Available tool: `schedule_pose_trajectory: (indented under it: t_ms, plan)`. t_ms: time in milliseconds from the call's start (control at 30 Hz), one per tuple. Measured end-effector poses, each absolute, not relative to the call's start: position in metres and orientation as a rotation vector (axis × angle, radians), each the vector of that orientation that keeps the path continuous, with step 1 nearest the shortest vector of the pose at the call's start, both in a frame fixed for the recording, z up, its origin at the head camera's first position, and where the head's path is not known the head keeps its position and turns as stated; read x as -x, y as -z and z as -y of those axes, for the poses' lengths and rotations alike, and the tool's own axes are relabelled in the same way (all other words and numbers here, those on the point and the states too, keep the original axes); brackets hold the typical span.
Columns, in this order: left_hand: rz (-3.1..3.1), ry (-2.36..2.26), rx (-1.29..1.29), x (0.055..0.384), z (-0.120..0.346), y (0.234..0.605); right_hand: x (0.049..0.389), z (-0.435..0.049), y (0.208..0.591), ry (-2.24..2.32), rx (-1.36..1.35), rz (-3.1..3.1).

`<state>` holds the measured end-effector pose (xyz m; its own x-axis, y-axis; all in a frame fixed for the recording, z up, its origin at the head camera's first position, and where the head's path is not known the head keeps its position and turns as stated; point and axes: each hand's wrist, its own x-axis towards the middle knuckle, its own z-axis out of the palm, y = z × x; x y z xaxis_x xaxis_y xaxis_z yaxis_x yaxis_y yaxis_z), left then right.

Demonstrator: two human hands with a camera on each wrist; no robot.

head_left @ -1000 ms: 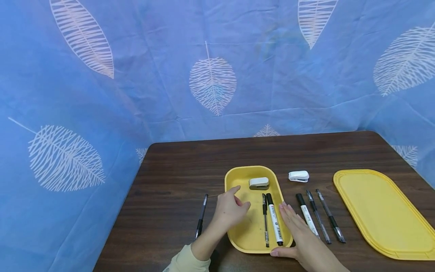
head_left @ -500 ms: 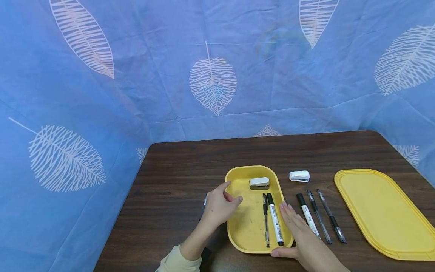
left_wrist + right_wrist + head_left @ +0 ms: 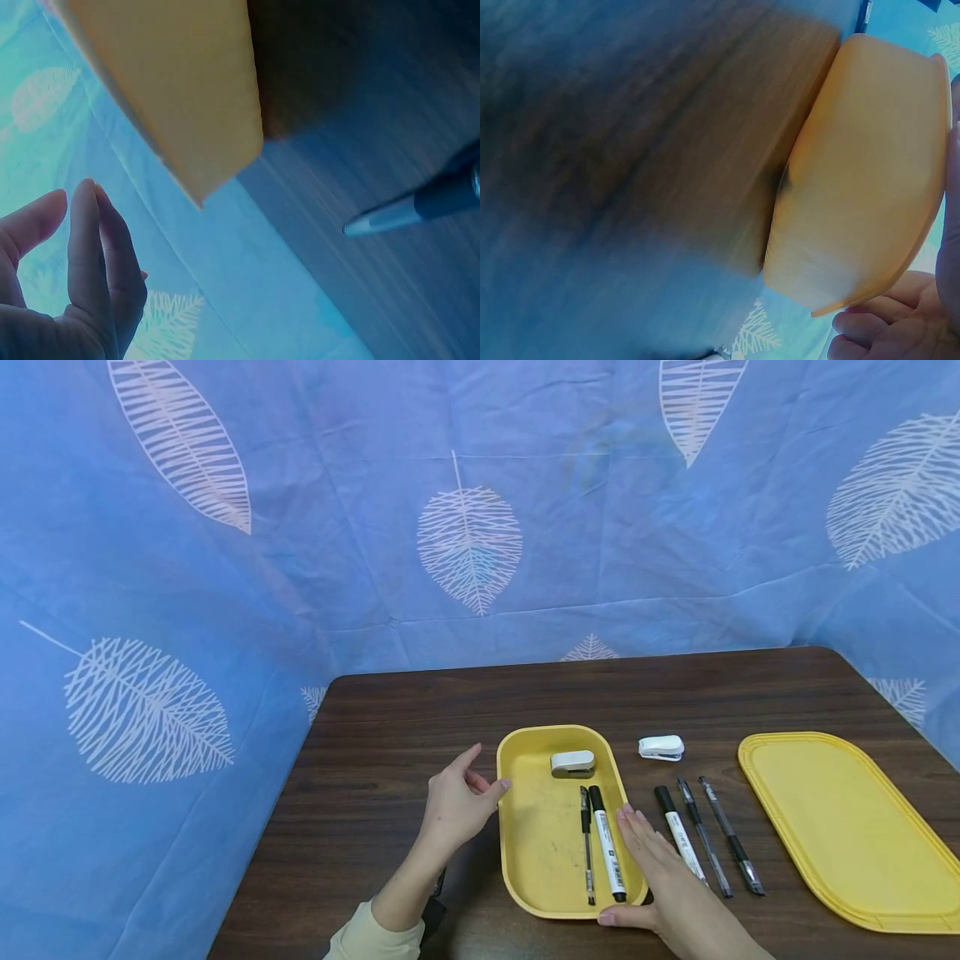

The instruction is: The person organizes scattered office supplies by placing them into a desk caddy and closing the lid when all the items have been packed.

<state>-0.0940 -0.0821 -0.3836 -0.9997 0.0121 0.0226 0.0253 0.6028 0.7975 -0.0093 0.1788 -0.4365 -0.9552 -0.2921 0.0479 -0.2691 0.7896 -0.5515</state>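
**Left hand free by the rim, right hand bracing the yellow tray**

I start at the left fingers: thumb and forefinger stand apart with nothing between them, and my left wrist view shows a gap between them and the tray wall. The right fingers lie fairly straight along the tray's right side, the thumb spread to its near end, so I read that hand as steadying rather than gripping.

I judge the step in hand to be setting out stationery in the tray, with the left hand between holds. The next move, as I see it, calls for steady right fingers while the left choose a clear line; a careless left thumb could nudge the rim.

The tray sits between the two sets of fingers. Its long axis runs away from me, the far end leaning slightly left. Inside, just left of the right fingertips, the capped marker and the slim pen lie nearly along that axis, cap ends away from me. Beyond them, the small stapler lies crosswise.

Behind the left fingers, a dark pen lies on the table, mostly hidden by the forearm in my head view. Right of the right fingers lie a loose marker, then two loose pens; farther out is the flat yellow lid.
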Motion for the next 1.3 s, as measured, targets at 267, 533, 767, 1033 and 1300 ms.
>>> schedule_pose_trajectory:
  t_ms: [267, 533, 767, 1033, 1300]
  plan:
    - [2.761, 1.426, -0.024, 0.094, 0.097, 0.384, 0.010, -0.179, 0.435, 0.909, 0.462, -2.923]
    - [2.718, 1.424, -0.081, 0.096, 0.111, 0.387, 0.009, -0.179, 0.435, 0.897, 0.461, -2.926]
    - [2.702, 1.376, -0.160, 0.097, 0.122, 0.387, 0.009, -0.179, 0.435, 0.895, 0.451, -2.922]
    - [2.705, 1.351, -0.211, 0.094, 0.135, 0.392, 0.009, -0.179, 0.435, 0.900, 0.443, -2.918]
    - [2.706, 1.355, -0.246, 0.090, 0.149, 0.402, 0.010, -0.180, 0.434, 0.875, 0.428, -2.913]
